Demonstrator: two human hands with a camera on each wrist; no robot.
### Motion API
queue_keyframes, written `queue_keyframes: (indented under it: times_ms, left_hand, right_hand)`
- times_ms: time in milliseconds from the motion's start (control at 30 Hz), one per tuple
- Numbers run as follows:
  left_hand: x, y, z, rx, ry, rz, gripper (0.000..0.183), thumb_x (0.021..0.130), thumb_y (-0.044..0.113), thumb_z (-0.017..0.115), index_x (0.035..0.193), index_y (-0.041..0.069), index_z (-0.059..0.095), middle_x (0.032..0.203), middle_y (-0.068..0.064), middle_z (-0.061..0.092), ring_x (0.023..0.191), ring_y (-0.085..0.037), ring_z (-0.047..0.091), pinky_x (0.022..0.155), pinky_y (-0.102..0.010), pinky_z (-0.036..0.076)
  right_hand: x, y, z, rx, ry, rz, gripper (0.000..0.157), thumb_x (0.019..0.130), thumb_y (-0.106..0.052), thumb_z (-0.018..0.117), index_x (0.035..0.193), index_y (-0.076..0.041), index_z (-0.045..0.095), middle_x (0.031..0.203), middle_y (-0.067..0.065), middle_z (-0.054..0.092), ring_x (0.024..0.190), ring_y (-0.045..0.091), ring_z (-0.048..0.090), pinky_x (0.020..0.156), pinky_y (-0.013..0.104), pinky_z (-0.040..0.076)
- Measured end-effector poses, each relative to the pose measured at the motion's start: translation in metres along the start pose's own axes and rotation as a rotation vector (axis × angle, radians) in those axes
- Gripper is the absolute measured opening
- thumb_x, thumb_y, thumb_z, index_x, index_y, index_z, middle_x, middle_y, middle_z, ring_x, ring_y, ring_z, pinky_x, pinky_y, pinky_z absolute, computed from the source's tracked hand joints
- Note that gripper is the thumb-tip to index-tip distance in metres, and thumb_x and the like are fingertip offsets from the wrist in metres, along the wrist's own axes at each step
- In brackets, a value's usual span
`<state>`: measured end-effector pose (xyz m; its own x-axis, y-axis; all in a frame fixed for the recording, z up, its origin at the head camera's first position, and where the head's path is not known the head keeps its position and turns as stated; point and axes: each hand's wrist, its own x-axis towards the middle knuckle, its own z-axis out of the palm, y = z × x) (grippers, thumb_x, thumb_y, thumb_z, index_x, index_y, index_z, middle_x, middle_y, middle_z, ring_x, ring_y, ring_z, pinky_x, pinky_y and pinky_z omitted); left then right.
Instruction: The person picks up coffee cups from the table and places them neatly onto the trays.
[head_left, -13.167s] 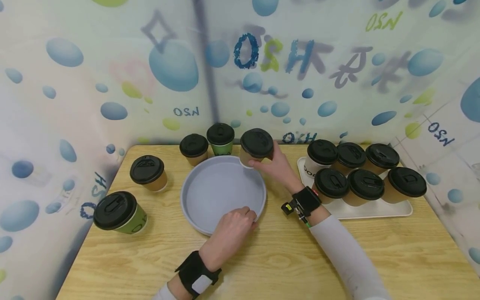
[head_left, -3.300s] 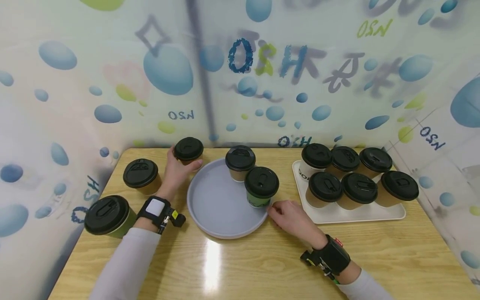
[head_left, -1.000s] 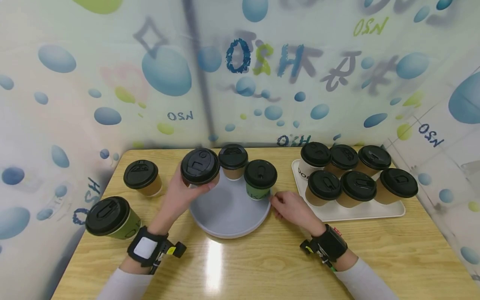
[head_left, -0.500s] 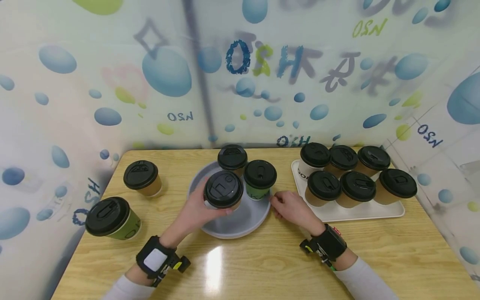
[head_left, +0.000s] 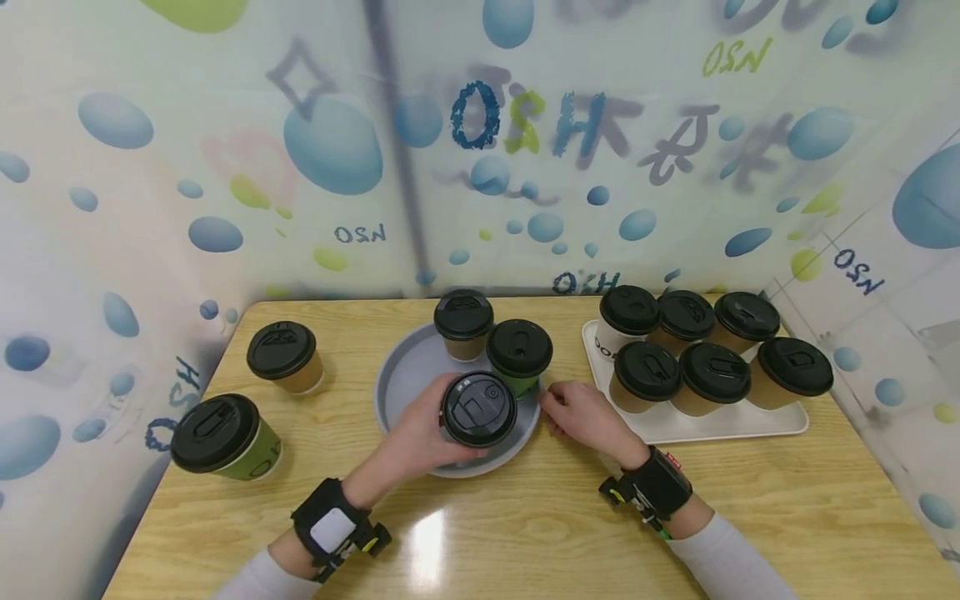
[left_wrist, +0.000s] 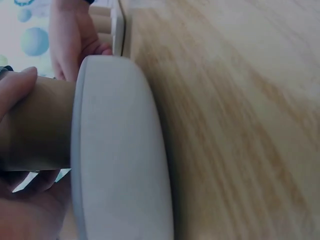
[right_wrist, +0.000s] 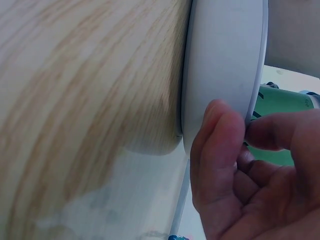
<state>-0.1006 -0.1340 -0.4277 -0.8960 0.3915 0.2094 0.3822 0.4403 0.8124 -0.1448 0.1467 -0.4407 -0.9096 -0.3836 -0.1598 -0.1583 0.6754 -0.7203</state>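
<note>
My left hand grips a brown paper coffee cup with a black lid, over the front of the round grey tray. The left wrist view shows the cup's lower end behind the tray's rim; whether it touches the tray floor I cannot tell. On the tray, a brown lidded cup stands at the back, and a green lidded cup stands at the right, partly behind the held cup. My right hand pinches the tray's right rim, fingers outside and thumb at the edge.
On the wooden table to the left stand a brown lidded cup and a larger green lidded cup. A white rectangular tray with several lidded cups lies at the right. A patterned wall rises behind the table.
My left hand has lifted the brown cup from the table's back left and carried it right and forward over the tray's front. Earlier, the other two tray cups arrived. My right hand barely moved lately.
</note>
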Motion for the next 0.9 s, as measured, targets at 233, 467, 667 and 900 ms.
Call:
queue_keyframes:
  times_ms: [233, 467, 667, 900]
  left_hand:
    - [0.0, 0.004, 0.01, 0.052, -0.05, -0.032, 0.091, 0.066, 0.017, 0.099, 0.143, 0.011, 0.052, 0.136, -0.004, 0.064, 0.126, -0.024, 0.061, 0.107, -0.047, 0.048]
    - [0.0, 0.005, 0.014, 0.052, -0.061, -0.091, 0.089, 0.069, 0.02, 0.097, 0.143, 0.012, 0.049, 0.136, -0.007, 0.064, 0.126, -0.027, 0.061, 0.106, -0.05, 0.048]
    - [0.003, 0.004, 0.016, 0.002, -0.072, -0.141, 0.088, 0.071, 0.021, 0.096, 0.144, 0.012, 0.048, 0.138, -0.007, 0.062, 0.129, -0.027, 0.059, 0.108, -0.051, 0.046]
    - [0.005, 0.003, 0.017, -0.002, -0.084, -0.154, 0.087, 0.072, 0.021, 0.095, 0.144, 0.011, 0.048, 0.139, -0.008, 0.062, 0.13, -0.026, 0.058, 0.108, -0.051, 0.045]
  right_hand:
    - [0.0, 0.0, 0.0, -0.01, 0.007, -0.011, 0.039, 0.108, -0.022, 0.051, 0.074, -0.01, 0.066, 0.062, -0.002, 0.06, 0.052, 0.013, 0.05, 0.051, 0.025, 0.037]
    - [0.001, -0.002, 0.0, -0.018, 0.007, 0.014, 0.04, 0.108, -0.024, 0.05, 0.074, -0.011, 0.067, 0.062, -0.002, 0.06, 0.051, 0.013, 0.051, 0.051, 0.025, 0.038]
    - [0.002, -0.002, -0.002, -0.023, 0.008, 0.01, 0.041, 0.108, -0.026, 0.05, 0.074, -0.012, 0.067, 0.062, 0.0, 0.061, 0.051, 0.013, 0.05, 0.051, 0.026, 0.038]
    - [0.002, -0.001, -0.002, -0.025, 0.014, 0.01, 0.041, 0.109, -0.025, 0.05, 0.074, -0.011, 0.067, 0.063, 0.0, 0.062, 0.051, 0.013, 0.05, 0.051, 0.026, 0.038]
